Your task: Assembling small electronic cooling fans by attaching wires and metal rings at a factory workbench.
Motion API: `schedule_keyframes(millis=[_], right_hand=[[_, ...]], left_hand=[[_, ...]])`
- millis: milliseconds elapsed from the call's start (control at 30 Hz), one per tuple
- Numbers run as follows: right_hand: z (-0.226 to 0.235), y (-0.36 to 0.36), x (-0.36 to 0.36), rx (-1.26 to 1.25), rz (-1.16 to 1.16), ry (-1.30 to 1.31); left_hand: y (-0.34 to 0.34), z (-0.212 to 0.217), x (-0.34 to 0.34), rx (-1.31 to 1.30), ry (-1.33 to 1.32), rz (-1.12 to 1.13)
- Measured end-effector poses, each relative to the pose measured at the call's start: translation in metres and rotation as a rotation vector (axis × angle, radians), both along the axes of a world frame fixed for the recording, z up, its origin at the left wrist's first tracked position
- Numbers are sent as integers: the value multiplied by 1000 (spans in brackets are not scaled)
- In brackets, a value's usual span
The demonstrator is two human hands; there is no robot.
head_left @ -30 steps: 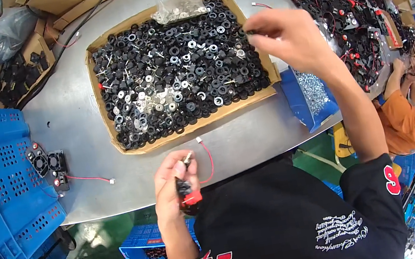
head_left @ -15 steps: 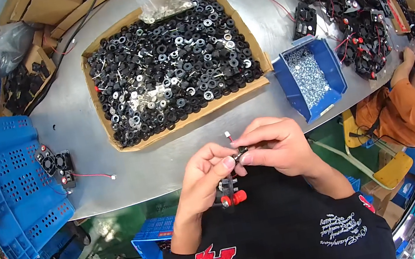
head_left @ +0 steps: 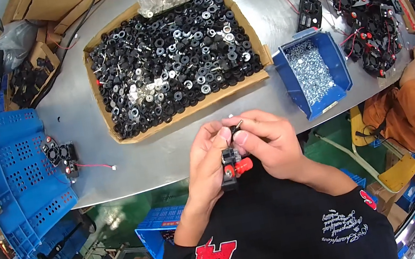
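In front of my chest, my left hand (head_left: 207, 160) is closed on a black part with a red knob (head_left: 243, 166); its dark body hangs below the fingers. My right hand (head_left: 272, 146) is closed too, thumb and forefinger pinching a small screw-like piece with a metal shaft (head_left: 239, 124) against the upper end of that part. The fingertips of both hands nearly touch and cover where the pieces meet. Beyond them lies a shallow cardboard box (head_left: 193, 111) full of black knobs, rings and silvery washers.
Right of the box stands a blue bin (head_left: 341, 72) of small metal hardware, below a heap of black fan units (head_left: 365, 18). A blue perforated crate (head_left: 13, 163) and a fan unit (head_left: 62, 155) with a red lead are at left. A person in orange (head_left: 405, 117) sits at right.
Both hands have risen slightly and turned the part, bringing the red knob up and to the right. The metal shaft now points up between the fingertips. The whole view has shifted a little.
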State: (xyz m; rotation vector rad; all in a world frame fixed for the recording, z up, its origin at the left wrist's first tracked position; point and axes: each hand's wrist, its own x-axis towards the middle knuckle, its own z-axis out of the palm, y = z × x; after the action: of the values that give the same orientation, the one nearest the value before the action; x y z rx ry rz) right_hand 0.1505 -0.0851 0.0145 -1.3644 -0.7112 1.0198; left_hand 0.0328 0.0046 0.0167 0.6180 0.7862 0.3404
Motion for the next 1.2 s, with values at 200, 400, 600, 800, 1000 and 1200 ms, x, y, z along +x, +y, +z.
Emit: schedule_keyframes(millis=[200,400,600,800,1000,1200], right_hand=[[5,7,10,-71,8,-27],[22,6,26,142,-271,17],[12,-13,25,3,-54,62],[-13,-26,13,-3,-157,356],[-12,-18,8,-46,-182,407],[-3,-12,3,110,-135,54]], left_hand=[[-6,-1,11,170,89,68],[2,-1,-2,-135,-81,196],[11,4,-9,123,-59,53],[14,6,-5,219,-117,46],[8,2,-5,271,-103,-71],[-1,7,-7,97,-181,1]])
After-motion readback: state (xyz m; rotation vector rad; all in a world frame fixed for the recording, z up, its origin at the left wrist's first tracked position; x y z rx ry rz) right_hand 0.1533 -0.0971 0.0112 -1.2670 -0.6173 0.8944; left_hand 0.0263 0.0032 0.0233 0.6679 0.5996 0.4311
